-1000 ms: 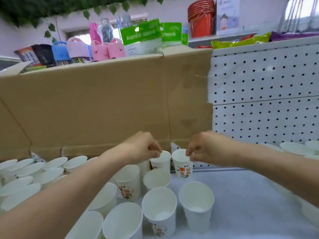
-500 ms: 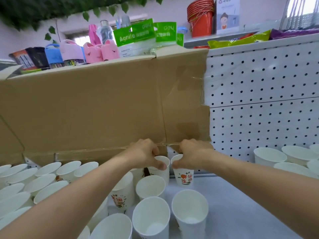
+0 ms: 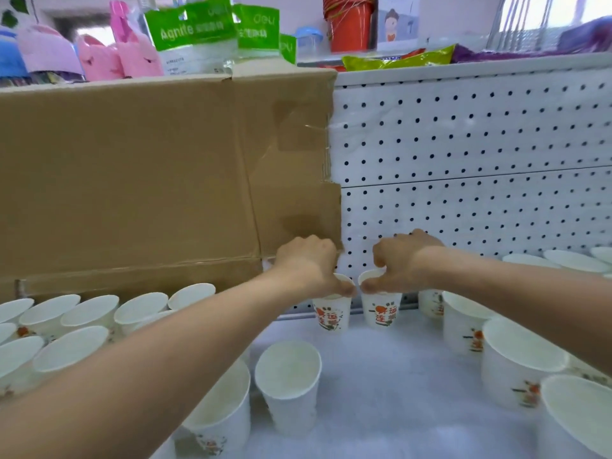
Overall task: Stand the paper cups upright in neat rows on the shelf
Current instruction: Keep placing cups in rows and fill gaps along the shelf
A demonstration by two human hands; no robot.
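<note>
Both cups are across now. My left hand (image 3: 308, 265) pinches the rim of the left cup (image 3: 332, 314) between thumb and curled fingers, and my right hand (image 3: 402, 260) pinches the right cup (image 3: 382, 311) the same way. The two rims almost touch, just under my knuckles. Both are upright, prints facing me, and they look to be down on the shelf (image 3: 414, 376), right at its back edge, though I can't quite see under them.

Half a second ago these same two cups were in front of the lower corner of the cardboard sheet (image 3: 149, 177), jammed in with the cluster below my left wrist. Now they're past that corner, in front of the white pegboard (image 3: 463, 144), with bare shelf on the near side of them. So this pair starts a back row in the gap, I'd say.

Off my left forearm the packed cups (image 3: 89, 309) stand in their rows; beyond my right wrist a second group (image 3: 523, 349) waits. A loose cup (image 3: 288, 382) below my hands is likely next once I let go here.
</note>
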